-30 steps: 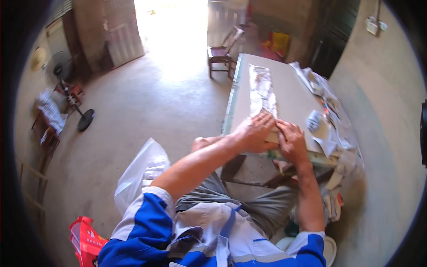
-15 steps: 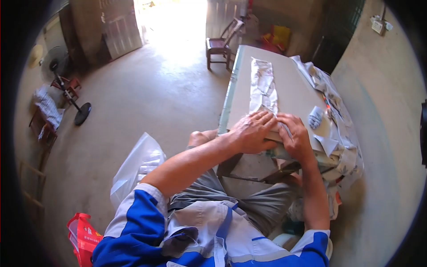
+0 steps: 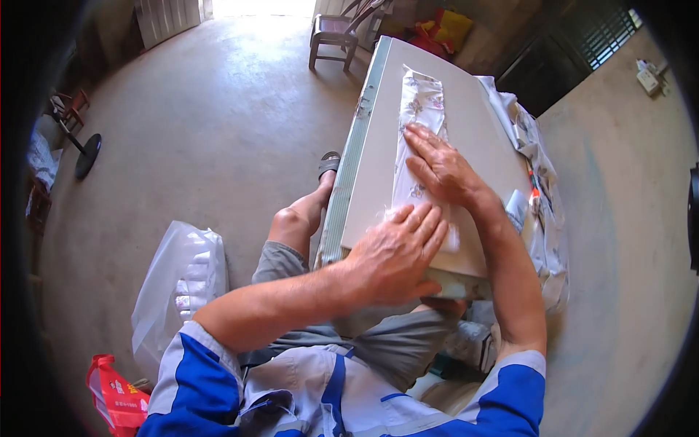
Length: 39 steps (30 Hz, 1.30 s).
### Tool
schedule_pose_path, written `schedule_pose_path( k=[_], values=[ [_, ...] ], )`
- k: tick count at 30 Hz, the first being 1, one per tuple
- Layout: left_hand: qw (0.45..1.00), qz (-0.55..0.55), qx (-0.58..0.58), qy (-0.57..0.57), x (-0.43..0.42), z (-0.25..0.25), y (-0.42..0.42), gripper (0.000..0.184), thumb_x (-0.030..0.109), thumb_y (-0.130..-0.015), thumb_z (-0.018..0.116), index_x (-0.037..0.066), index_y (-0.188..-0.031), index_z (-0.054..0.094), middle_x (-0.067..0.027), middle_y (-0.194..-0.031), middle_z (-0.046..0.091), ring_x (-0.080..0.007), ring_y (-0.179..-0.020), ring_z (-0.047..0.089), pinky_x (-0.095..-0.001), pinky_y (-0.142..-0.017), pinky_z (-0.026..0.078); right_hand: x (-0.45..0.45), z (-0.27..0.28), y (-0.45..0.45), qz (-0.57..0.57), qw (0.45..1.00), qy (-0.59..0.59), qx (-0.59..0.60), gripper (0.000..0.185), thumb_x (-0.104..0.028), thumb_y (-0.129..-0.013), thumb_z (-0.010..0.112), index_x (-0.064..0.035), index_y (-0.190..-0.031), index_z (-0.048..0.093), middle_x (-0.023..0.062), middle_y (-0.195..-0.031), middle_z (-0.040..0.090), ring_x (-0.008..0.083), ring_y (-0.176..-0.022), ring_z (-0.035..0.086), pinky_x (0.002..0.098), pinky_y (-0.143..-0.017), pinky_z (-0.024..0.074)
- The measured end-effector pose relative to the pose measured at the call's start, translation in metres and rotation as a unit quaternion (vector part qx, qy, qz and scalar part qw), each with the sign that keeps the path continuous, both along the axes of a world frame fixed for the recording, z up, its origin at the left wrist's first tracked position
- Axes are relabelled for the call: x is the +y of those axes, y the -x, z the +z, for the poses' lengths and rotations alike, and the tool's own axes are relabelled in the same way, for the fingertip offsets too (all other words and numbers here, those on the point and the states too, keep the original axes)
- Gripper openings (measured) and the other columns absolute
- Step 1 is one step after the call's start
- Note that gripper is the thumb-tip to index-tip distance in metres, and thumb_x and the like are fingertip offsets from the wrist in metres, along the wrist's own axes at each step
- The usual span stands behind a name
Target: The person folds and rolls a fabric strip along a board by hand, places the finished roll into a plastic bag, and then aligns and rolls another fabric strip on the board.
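A long strip of white printed cloth (image 3: 424, 102) lies lengthwise on the pale board on top of the table (image 3: 364, 197). My right hand (image 3: 445, 169) rests on the middle of the strip, its fingers stretched out and pointing up-left. Near the table's front edge, my left hand (image 3: 397, 251) lies palm down over the strip's near end, fingers extended. The near end of the cloth is mostly hidden under this hand; a small white bit of it shows to the right. Neither hand visibly grips anything.
Loose white cloth (image 3: 535, 153) hangs along the table's right edge, and a grey-blue bundle (image 3: 517, 207) sits beside my right forearm. A clear plastic bag (image 3: 164, 284) with white rolls stands at left, near a red bag (image 3: 116, 397). A wooden chair (image 3: 338, 36) stands beyond the table.
My right hand has moved up along the strip from its near end. My left hand has come lower and nearer. The cloth lies flatter, and the whole view has shifted.
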<state>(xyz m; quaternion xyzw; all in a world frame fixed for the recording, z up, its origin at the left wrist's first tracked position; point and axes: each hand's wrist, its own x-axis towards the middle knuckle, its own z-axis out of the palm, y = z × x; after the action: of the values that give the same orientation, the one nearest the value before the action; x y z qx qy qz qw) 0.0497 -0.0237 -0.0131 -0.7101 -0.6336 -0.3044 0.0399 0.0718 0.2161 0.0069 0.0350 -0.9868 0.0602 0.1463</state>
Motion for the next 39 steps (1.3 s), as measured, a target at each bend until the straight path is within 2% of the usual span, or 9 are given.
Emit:
schedule_pose_path(
  k=[11, 17, 21, 24, 25, 28, 31, 34, 39],
  values=[
    [0.999, 0.004, -0.006, 0.046, -0.001, 0.007, 0.001, 0.094, 0.05, -0.081, 0.076, -0.01, -0.148, 0.05, -0.0272, -0.156, 0.049, -0.039, -0.149, 0.044, -0.0502, -0.125, 0.033, 0.127, -0.006, 0.164, -0.124, 0.991, -0.037, -0.029, 0.051, -0.033, -0.112, 0.046, -0.0048, -0.153, 0.054, 0.0151, -0.162, 0.049, 0.0287, -0.153, 0.042, 0.0359, -0.129, 0.0291],
    [0.998, 0.0, -0.022, 0.053, -0.002, 0.008, 0.001, 0.093, 0.049, -0.081, 0.076, -0.009, -0.148, 0.05, -0.0264, -0.157, 0.049, -0.0389, -0.15, 0.044, -0.0508, -0.125, 0.032, 0.133, -0.008, 0.178, -0.152, 0.988, -0.017, -0.029, 0.052, -0.035, -0.111, 0.044, -0.0068, -0.153, 0.054, 0.0137, -0.162, 0.048, 0.0274, -0.153, 0.042, 0.0367, -0.129, 0.0288],
    [0.999, 0.004, -0.018, 0.048, -0.002, 0.011, 0.001, 0.091, 0.05, -0.083, 0.076, -0.008, -0.148, 0.05, -0.0262, -0.157, 0.049, -0.0385, -0.148, 0.045, -0.0498, -0.124, 0.033, 0.113, 0.006, 0.174, -0.229, 0.957, -0.179, -0.026, 0.051, -0.035, -0.109, 0.05, -0.004, -0.149, 0.058, 0.0164, -0.159, 0.052, 0.0325, -0.15, 0.045, 0.0406, -0.126, 0.0334],
    [0.999, 0.005, -0.02, 0.04, -0.003, 0.009, 0.0, 0.09, 0.05, -0.085, 0.076, -0.008, -0.148, 0.049, -0.0264, -0.157, 0.048, -0.0388, -0.149, 0.043, -0.0493, -0.125, 0.031, 0.11, 0.021, 0.155, -0.18, 0.974, -0.112, 0.082, 0.052, -0.035, -0.105, 0.056, -0.0012, -0.145, 0.06, 0.0194, -0.154, 0.056, 0.0318, -0.143, 0.053, 0.0456, -0.121, 0.0412],
    [0.999, 0.006, -0.02, 0.038, -0.004, 0.009, 0.001, 0.09, 0.05, -0.085, 0.076, -0.008, -0.148, 0.049, -0.0265, -0.157, 0.048, -0.039, -0.15, 0.042, -0.0494, -0.125, 0.031, 0.096, 0.03, 0.138, -0.125, 0.982, -0.086, 0.117, 0.051, -0.03, -0.1, 0.067, 0.001, -0.14, 0.061, 0.023, -0.145, 0.062, 0.0362, -0.135, 0.06, 0.0457, -0.114, 0.0477],
    [0.999, 0.002, -0.026, 0.036, -0.006, 0.01, 0.001, 0.09, 0.051, -0.088, 0.076, -0.009, -0.149, 0.047, -0.0281, -0.157, 0.047, -0.0398, -0.151, 0.041, -0.0499, -0.126, 0.029, 0.034, 0.035, 0.071, 0.027, 0.99, 0.022, 0.135, 0.046, -0.022, -0.097, 0.074, 0.0029, -0.133, 0.063, 0.0277, -0.135, 0.065, 0.0447, -0.127, 0.063, 0.048, -0.108, 0.0502],
    [0.999, -0.001, -0.03, 0.029, -0.004, 0.007, 0.0, 0.088, 0.05, -0.091, 0.073, -0.009, -0.15, 0.046, -0.0293, -0.155, 0.047, -0.0413, -0.151, 0.039, -0.0511, -0.128, 0.026, -0.03, 0.029, 0.001, 0.094, 0.992, 0.08, 0.013, 0.057, -0.011, -0.095, 0.074, -0.0015, -0.148, 0.054, 0.0238, -0.152, 0.055, 0.0409, -0.142, 0.053, 0.047, -0.117, 0.0446],
    [0.998, -0.026, -0.023, 0.045, -0.002, 0.007, -0.001, 0.088, 0.051, -0.092, 0.072, -0.01, -0.15, 0.046, -0.0294, -0.154, 0.048, -0.0424, -0.15, 0.04, -0.052, -0.128, 0.025, -0.043, 0.019, -0.026, 0.074, 0.992, 0.089, -0.043, 0.059, -0.024, -0.099, 0.067, -0.0023, -0.152, 0.051, 0.0207, -0.157, 0.05, 0.0381, -0.149, 0.045, 0.0484, -0.125, 0.0336],
    [0.999, -0.005, 0.009, 0.052, -0.004, 0.009, -0.003, 0.089, 0.052, -0.089, 0.071, -0.009, -0.149, 0.047, -0.0268, -0.154, 0.05, -0.0398, -0.148, 0.044, -0.051, -0.125, 0.031, -0.003, 0.0, 0.006, 0.063, 0.998, -0.002, 0.0, 0.053, -0.028, -0.104, 0.06, -0.004, -0.151, 0.054, 0.0168, -0.159, 0.051, 0.035, -0.151, 0.043, 0.0479, -0.126, 0.0288]
  ],
)
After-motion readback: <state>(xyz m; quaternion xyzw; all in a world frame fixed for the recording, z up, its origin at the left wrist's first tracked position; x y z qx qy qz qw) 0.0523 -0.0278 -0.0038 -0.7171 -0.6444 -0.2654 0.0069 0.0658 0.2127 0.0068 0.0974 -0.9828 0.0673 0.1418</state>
